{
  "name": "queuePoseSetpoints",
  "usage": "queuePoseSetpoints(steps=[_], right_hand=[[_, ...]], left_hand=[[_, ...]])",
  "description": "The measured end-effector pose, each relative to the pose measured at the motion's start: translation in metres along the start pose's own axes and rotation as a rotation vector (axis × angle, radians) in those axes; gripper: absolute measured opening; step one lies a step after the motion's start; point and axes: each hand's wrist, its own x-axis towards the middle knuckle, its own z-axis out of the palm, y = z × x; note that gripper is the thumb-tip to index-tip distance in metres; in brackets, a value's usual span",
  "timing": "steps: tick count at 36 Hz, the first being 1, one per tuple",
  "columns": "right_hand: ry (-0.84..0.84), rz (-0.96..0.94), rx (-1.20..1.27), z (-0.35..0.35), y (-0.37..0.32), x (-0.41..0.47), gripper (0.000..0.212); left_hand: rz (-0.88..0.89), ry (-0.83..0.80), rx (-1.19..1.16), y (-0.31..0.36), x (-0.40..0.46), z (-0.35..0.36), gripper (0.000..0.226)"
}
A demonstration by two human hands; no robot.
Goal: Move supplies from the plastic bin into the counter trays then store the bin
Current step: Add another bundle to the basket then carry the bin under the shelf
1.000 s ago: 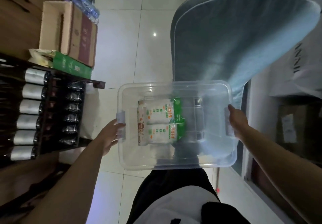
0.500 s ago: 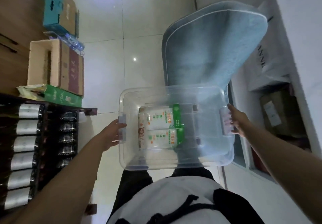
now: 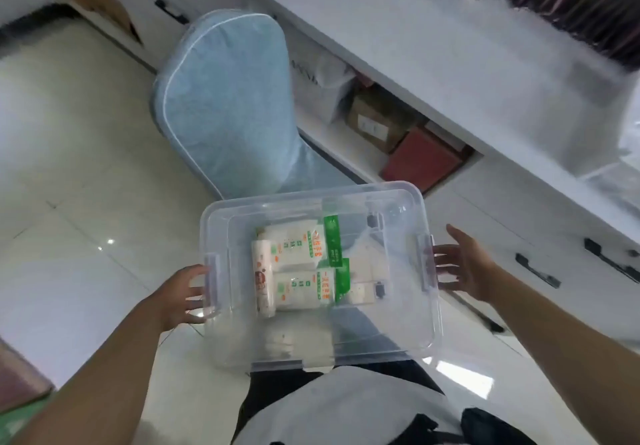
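plastic bin (image 3: 388, 323) carried between hands, long axis left-right | left hand (image 3: 180, 294) grips left handle | right hand (image 3: 462, 264) fingers straight against right handle | counter (image 3: 433, 63) ahead-right, right hand nearer

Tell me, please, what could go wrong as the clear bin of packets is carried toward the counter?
The plastic bin is held only at its end handles: the left hand curls under one, while the right hand lies flat and open against the other, so it might slip. The packets lie loose and could slide, tilting the load. The blue chair stands close ahead and the bin could bump it.
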Motion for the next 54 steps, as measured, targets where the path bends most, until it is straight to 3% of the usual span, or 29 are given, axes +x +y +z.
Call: queuePoseSetpoints(steps=[9, 15, 19, 25, 29, 33, 42, 46, 54], right_hand=[[0.188, 0.03, 0.307, -0.109, 0.14, -0.083, 0.065], [0.287, 0.089, 0.557, -0.184, 0.249, -0.129, 0.063], [0.366, 0.111, 0.755, -0.226, 0.327, -0.156, 0.067], [0.529, 0.1, 1.005, -0.272, 0.429, -0.199, 0.062], [0.608, 0.082, 1.127, -0.296, 0.477, -0.227, 0.055], [0.675, 0.099, 1.291, -0.307, 0.518, -0.251, 0.049], [0.843, 0.105, 1.675, -0.322, 0.57, -0.271, 0.038], [0.898, 0.122, 1.752, -0.343, 0.565, -0.272, 0.035], [1.012, 0.139, 1.843, -0.411, 0.534, -0.257, 0.05]], left_hand=[[0.014, -0.167, 0.463, 0.037, 0.005, 0.13, 0.05], [0.079, -0.257, 0.714, 0.033, -0.022, 0.268, 0.029], [0.14, -0.267, 0.902, 0.012, -0.045, 0.371, 0.018], [0.286, -0.3, 1.158, -0.039, -0.078, 0.527, 0.021], [0.434, -0.319, 1.318, -0.075, -0.102, 0.63, 0.034], [0.55, -0.382, 1.466, -0.117, -0.15, 0.721, 0.022], [0.706, -0.585, 1.729, -0.197, -0.223, 0.897, 0.024], [0.744, -0.668, 1.813, -0.227, -0.242, 0.977, 0.034], [0.766, -0.81, 1.961, -0.267, -0.265, 1.127, 0.035]])
